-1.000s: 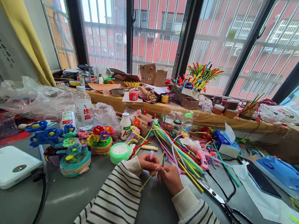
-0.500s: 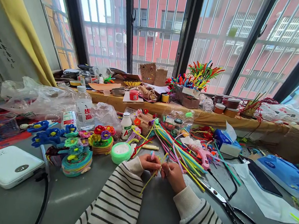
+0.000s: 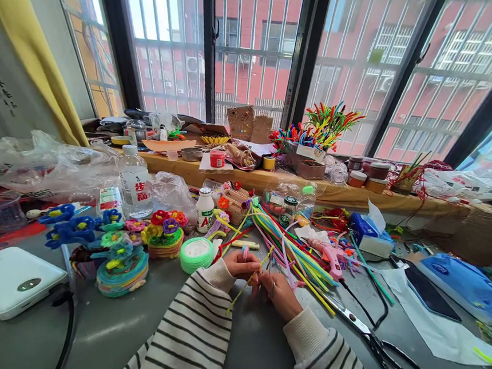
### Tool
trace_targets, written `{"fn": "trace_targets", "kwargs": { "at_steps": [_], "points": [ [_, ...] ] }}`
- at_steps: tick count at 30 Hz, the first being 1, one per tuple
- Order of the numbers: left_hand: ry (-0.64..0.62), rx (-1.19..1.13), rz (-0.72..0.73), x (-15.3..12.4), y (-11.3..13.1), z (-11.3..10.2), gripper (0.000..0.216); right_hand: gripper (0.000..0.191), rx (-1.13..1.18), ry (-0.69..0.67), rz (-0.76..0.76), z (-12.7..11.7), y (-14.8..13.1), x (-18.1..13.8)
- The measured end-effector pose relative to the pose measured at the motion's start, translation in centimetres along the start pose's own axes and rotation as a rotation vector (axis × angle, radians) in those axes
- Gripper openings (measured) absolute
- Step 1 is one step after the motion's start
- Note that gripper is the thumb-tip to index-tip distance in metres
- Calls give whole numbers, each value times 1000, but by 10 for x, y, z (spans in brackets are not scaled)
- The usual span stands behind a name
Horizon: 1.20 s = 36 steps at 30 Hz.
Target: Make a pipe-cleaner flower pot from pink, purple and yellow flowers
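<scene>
Yellow pipe cleaner (image 3: 240, 294): slanting above the grey tabletop (image 3: 257, 352), pinched in the left hand (image 3: 239, 265). Right hand (image 3: 278, 291): fingers curled just beside; exact grip unclear. Windowsill box (image 3: 292, 154): multicoloured pipe cleaners (image 3: 291, 137) inside. Tissue pack (image 3: 360, 230): blue, white tissue (image 3: 376, 218) protruding. Clear bottle (image 3: 135, 185): capped.

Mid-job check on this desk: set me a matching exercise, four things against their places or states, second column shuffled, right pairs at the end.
Things:
1. thin yellow fuzzy strip
2. pink plastic glue gun
3. large black-handled metal scissors
4. round mint-green roll

Places or states:
A. alongside the striped right sleeve
B. has a black cord attached
C. just left of the ribbed left cuff
D. pinched in the left hand

Pairs: 1-D; 2-B; 3-A; 4-C
</scene>
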<state>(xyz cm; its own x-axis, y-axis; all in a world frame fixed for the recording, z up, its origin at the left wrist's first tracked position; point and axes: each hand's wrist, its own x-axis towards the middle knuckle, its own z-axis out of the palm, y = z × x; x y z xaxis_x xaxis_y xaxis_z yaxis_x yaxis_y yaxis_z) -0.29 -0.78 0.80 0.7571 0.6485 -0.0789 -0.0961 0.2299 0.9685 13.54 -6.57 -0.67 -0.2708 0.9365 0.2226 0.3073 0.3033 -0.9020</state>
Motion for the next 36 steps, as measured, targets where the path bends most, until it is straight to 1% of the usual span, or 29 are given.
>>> {"fn": "trace_targets", "kwargs": {
  "at_steps": [4,13,21,28,36],
  "points": [
    [1,11,-14,0,-1,0,33,67,1,-15,-27,0,-1,0],
    [64,20,-46,2,0,3,35,65,-33,-22,-31,2,3,1],
    [71,55,-31,3,0,0,35,67,-49,-12,-26,2,4,0],
    [78,66,-6,3,0,2,36,67,-84,-50,-70,2,5,1],
    [70,90,-48,5,-4,1,38,68,-114,-28,-110,3,6,2]
  ]
}}
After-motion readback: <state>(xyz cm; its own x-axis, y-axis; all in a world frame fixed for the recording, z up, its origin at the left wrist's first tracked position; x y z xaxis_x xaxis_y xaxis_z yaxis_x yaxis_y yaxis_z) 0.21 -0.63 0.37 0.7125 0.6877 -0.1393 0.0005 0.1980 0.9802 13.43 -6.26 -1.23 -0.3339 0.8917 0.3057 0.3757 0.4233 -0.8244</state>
